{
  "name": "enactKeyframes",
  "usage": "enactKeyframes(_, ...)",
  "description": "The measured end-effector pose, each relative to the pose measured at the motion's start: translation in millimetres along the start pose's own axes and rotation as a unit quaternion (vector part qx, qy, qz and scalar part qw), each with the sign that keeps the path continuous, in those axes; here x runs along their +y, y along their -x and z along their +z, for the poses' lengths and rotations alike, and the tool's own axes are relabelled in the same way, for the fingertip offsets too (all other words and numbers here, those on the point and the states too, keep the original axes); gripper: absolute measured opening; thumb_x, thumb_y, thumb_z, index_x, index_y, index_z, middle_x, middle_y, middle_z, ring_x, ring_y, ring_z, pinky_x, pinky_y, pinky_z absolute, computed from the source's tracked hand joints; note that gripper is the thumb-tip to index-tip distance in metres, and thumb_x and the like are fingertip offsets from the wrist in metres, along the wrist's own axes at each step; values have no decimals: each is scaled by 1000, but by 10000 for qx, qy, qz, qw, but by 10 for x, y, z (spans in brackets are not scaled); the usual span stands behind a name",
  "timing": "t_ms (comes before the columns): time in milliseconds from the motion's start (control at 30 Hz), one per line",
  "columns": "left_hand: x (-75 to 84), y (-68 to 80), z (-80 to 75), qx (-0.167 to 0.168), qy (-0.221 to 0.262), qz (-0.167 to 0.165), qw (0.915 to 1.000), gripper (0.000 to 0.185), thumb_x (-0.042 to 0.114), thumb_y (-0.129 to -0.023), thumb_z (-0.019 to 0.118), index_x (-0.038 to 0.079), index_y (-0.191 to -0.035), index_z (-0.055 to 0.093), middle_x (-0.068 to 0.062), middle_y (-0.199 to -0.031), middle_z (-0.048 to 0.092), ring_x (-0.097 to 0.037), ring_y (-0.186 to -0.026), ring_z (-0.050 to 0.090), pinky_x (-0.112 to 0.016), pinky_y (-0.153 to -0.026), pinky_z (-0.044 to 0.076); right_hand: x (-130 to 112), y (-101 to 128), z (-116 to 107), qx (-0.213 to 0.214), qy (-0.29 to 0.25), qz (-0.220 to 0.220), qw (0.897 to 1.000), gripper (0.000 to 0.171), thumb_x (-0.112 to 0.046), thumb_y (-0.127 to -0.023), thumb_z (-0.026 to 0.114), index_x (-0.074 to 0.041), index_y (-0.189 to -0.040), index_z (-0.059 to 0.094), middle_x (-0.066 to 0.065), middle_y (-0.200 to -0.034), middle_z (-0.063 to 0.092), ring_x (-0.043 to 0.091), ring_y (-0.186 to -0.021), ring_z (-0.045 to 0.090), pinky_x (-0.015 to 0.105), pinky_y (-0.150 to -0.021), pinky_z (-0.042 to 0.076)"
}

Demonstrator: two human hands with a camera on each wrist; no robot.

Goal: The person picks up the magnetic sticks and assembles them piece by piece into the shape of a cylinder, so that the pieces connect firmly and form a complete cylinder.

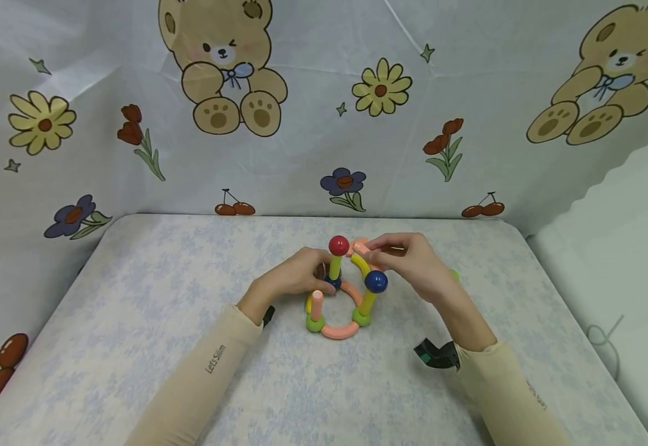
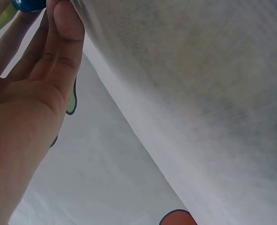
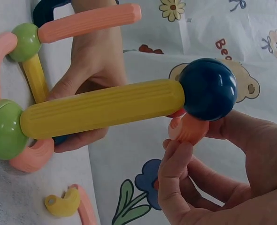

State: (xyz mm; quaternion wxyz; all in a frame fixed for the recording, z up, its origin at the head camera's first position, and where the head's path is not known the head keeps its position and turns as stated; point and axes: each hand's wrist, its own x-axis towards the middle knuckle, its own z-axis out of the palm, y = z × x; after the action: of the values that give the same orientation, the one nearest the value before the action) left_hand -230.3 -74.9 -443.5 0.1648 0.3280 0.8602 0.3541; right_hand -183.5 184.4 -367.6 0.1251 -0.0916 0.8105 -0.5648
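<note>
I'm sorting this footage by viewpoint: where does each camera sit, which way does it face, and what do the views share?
Head: worn on the head, looking forward and down at the table; both sleeved arms, left hand and right hand on the toy structure.
Left wrist: looks up along the palm at the printed cloth.
Right wrist: looks along its fingers at the yellow rod.
Shared: head and right-wrist views both show the dark blue ball.

Navy ball on a yellow rod just above the right fingertips, pink piece pinched, green balls, bear-and-flower backdrop.
</note>
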Motion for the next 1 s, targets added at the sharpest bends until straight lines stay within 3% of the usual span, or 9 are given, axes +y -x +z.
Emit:
enactKeyframes(200,9,-13,10,-40,21,55,10000,21,18,-88,88,14,-102,74,2,-87,69,-17,-77,61,-28,-69,48,-5,22,33,26,-19,-186,9998,29,-14,-100,72,5,-123,72,20,-121,75,14,-95,73,26,-87,59)
enactKeyframes(500,22,3,10,22,123,29,9999,25,17,-87,89,15,-108,75,3,-94,72,-18,-80,61,-28,-72,50,-15,20,79,196,279,-331,9989,22,-16,-98,75,-3,-116,76,14,-113,76,22,-93,73,32,-83,61)
enactKeyframes(667,17,12,3,16,226,29,9997,29,13,-86,89,12,-112,76,3,-96,73,-17,-81,62,-28,-75,51,-15,3,57,-49,327,-222,9992,28,-23,-102,72,-3,-122,75,16,-118,76,29,-105,73,32,-89,60)
enactKeyframes(833,11,20,-4,65,224,21,9997,28,13,-85,89,12,-110,77,4,-96,73,-17,-82,63,-29,-76,52,-17,-6,31,-272,288,-4,9992,34,-27,-105,68,-1,-127,72,16,-125,74,25,-111,71,37,-99,58)
enactKeyframes(1000,2,12,-6,79,229,52,9997,27,12,-85,89,13,-109,76,4,-97,74,-17,-81,63,-29,-76,52,-30,9,36,-298,108,-89,9995,33,-23,-104,69,2,-127,71,15,-123,75,24,-109,73,32,-98,58)
